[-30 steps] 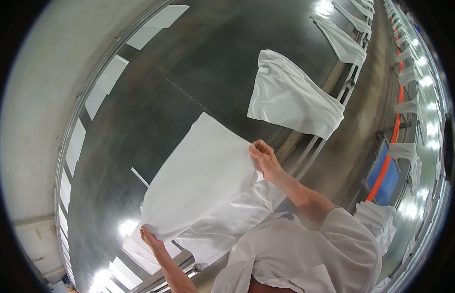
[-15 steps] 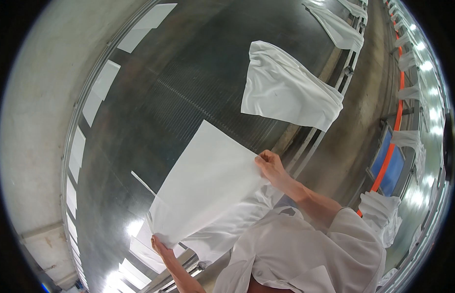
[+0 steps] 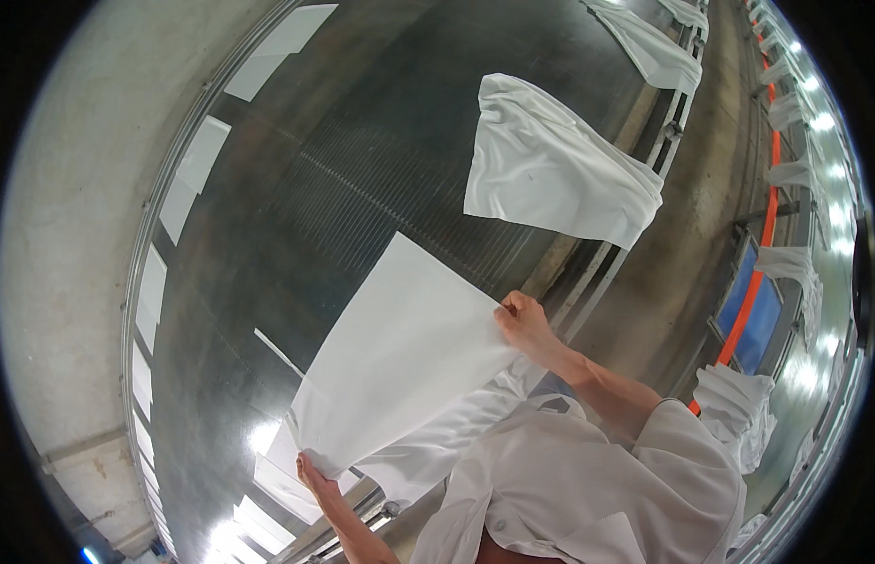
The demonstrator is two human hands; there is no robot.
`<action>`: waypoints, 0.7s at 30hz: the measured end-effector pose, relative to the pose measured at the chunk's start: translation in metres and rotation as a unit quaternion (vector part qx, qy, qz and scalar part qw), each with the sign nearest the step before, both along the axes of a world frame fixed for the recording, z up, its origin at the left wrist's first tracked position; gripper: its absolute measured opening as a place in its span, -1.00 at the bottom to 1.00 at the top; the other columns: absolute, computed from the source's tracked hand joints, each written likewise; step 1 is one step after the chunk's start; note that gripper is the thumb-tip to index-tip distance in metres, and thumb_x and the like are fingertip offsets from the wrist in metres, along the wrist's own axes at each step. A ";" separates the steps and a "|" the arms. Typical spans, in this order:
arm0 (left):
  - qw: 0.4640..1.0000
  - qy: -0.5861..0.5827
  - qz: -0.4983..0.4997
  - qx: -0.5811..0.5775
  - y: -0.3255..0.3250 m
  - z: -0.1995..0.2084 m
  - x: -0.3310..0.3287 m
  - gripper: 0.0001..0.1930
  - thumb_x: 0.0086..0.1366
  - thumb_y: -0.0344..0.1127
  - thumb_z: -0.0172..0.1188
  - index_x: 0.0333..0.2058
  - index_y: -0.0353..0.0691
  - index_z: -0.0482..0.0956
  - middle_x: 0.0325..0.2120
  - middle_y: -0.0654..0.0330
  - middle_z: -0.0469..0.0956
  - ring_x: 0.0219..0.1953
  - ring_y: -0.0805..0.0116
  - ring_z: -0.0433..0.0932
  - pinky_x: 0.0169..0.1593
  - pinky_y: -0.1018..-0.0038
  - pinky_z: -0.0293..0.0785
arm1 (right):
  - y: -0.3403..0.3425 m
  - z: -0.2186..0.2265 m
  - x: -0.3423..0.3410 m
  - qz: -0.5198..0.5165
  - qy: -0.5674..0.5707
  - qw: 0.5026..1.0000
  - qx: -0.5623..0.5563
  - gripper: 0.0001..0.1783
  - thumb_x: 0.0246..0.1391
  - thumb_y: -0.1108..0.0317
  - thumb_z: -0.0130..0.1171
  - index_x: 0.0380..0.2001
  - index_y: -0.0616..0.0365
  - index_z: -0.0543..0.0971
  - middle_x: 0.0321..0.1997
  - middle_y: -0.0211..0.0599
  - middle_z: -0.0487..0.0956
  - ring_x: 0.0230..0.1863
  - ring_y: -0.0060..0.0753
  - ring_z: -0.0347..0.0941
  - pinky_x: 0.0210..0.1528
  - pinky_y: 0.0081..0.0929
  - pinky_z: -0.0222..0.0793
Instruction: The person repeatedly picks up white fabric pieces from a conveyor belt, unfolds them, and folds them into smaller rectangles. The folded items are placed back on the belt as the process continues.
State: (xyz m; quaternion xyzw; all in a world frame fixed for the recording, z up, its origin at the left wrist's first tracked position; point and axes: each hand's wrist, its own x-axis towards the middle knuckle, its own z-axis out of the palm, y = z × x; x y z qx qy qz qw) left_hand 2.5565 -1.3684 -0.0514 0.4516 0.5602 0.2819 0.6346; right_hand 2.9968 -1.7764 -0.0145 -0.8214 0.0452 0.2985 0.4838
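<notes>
A white cloth [image 3: 400, 348] is stretched between my two hands over the near edge of a long dark table [image 3: 268, 235]. My left hand [image 3: 313, 470] is closed on its lower left corner. At its right side my right hand [image 3: 524, 320] pinches the edge, knuckles up. The cloth's far corner lies toward the ridged patch of the table. Under it, closer to my body, loose folds of white fabric [image 3: 428, 446] hang over the rail. The fingertips of both hands are partly hidden by the cloth.
Another rumpled white cloth [image 3: 555, 164] drapes over the table edge and metal rail ahead. Flat white pieces [image 3: 201, 155] line the table's far left side. To the right, past the aisle floor [image 3: 682, 226], white cloths [image 3: 734, 409] hang along an orange strip [image 3: 741, 331] beside a blue panel [image 3: 759, 315].
Almost nothing differs. Both hands and the stretched cloth appear shifted very slightly to the right in the view, and both grips stay the same.
</notes>
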 end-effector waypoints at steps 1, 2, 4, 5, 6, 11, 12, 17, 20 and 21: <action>1.000 -0.013 -0.002 -0.002 -0.001 0.001 0.001 -0.82 0.44 -0.21 0.21 -0.11 -0.13 0.51 -0.16 0.16 0.61 -0.13 0.21 0.63 -0.08 0.22 0.65 | 0.000 0.000 0.000 0.009 -0.004 1.000 -0.005 -0.78 0.15 0.34 0.13 -0.28 0.32 0.54 -0.35 0.08 0.63 -0.28 0.04 0.61 -0.17 -0.12 0.47; 1.000 -0.001 0.001 -0.002 -0.002 0.002 0.003 -0.83 0.44 -0.21 0.20 -0.11 -0.13 0.51 -0.16 0.17 0.61 -0.13 0.22 0.63 -0.08 0.23 0.65 | 0.000 0.000 0.000 0.012 0.001 1.000 -0.010 -0.80 0.15 0.35 0.12 -0.29 0.31 0.54 -0.33 0.12 0.63 -0.26 0.13 0.61 -0.16 -0.08 0.47; 1.000 0.005 0.007 0.002 -0.004 0.004 0.005 -0.83 0.44 -0.22 0.20 -0.11 -0.13 0.50 -0.17 0.17 0.61 -0.13 0.22 0.63 -0.08 0.24 0.65 | -0.001 0.002 0.001 0.055 -0.061 0.996 -0.038 -0.82 0.16 0.37 0.11 -0.30 0.29 0.52 -0.31 0.15 0.63 -0.22 0.22 0.60 -0.14 0.00 0.47; 1.000 0.015 0.006 0.001 -0.005 0.004 0.005 -0.83 0.44 -0.22 0.20 -0.11 -0.13 0.50 -0.18 0.17 0.61 -0.13 0.22 0.63 -0.08 0.24 0.66 | -0.002 0.002 0.002 0.075 -0.075 0.993 -0.060 -0.84 0.16 0.37 0.10 -0.30 0.28 0.51 -0.30 0.17 0.63 -0.20 0.27 0.59 -0.13 0.03 0.46; 1.000 0.024 0.010 0.002 -0.005 0.003 0.005 -0.83 0.44 -0.22 0.20 -0.11 -0.13 0.50 -0.18 0.18 0.61 -0.13 0.22 0.63 -0.09 0.24 0.66 | -0.002 0.003 0.003 0.093 -0.090 0.989 -0.065 -0.85 0.16 0.38 0.10 -0.30 0.28 0.50 -0.29 0.18 0.63 -0.19 0.30 0.58 -0.13 0.06 0.45; 1.000 0.014 -0.021 0.017 -0.003 -0.004 -0.003 -0.82 0.44 -0.21 0.20 -0.11 -0.14 0.50 -0.19 0.18 0.61 -0.14 0.22 0.62 -0.09 0.23 0.66 | -0.003 0.004 0.010 0.133 -0.101 0.983 -0.080 -0.87 0.15 0.42 0.11 -0.32 0.28 0.48 -0.31 0.19 0.62 -0.17 0.36 0.56 -0.14 0.12 0.44; 0.999 0.006 -0.027 0.018 -0.002 -0.005 -0.005 -0.81 0.44 -0.21 0.21 -0.10 -0.14 0.50 -0.19 0.18 0.61 -0.14 0.22 0.62 -0.09 0.23 0.66 | -0.003 0.004 0.011 0.137 -0.105 0.982 -0.076 -0.87 0.14 0.42 0.11 -0.33 0.29 0.48 -0.31 0.18 0.62 -0.17 0.36 0.56 -0.15 0.12 0.44; 0.999 0.010 -0.035 0.012 -0.001 -0.009 -0.012 -0.76 0.42 -0.18 0.23 -0.09 -0.17 0.49 -0.18 0.16 0.60 -0.12 0.22 0.61 -0.09 0.22 0.65 | -0.007 0.001 0.009 0.143 -0.119 0.981 -0.060 -0.87 0.13 0.43 0.12 -0.37 0.30 0.48 -0.31 0.16 0.62 -0.19 0.33 0.56 -0.17 0.10 0.44; 0.999 0.018 -0.034 0.015 -0.001 -0.009 -0.013 -0.75 0.41 -0.18 0.24 -0.08 -0.17 0.49 -0.16 0.15 0.59 -0.11 0.21 0.61 -0.09 0.21 0.64 | -0.009 -0.001 0.009 0.143 -0.108 0.982 -0.062 -0.87 0.12 0.43 0.12 -0.38 0.31 0.48 -0.32 0.16 0.61 -0.19 0.32 0.55 -0.18 0.08 0.44; 0.999 0.021 -0.029 0.009 -0.001 -0.008 -0.013 -0.75 0.41 -0.18 0.24 -0.08 -0.17 0.49 -0.15 0.15 0.59 -0.10 0.21 0.60 -0.08 0.21 0.64 | -0.009 -0.002 0.009 0.140 -0.104 0.983 -0.065 -0.87 0.12 0.43 0.12 -0.38 0.31 0.48 -0.33 0.16 0.61 -0.19 0.33 0.55 -0.18 0.09 0.44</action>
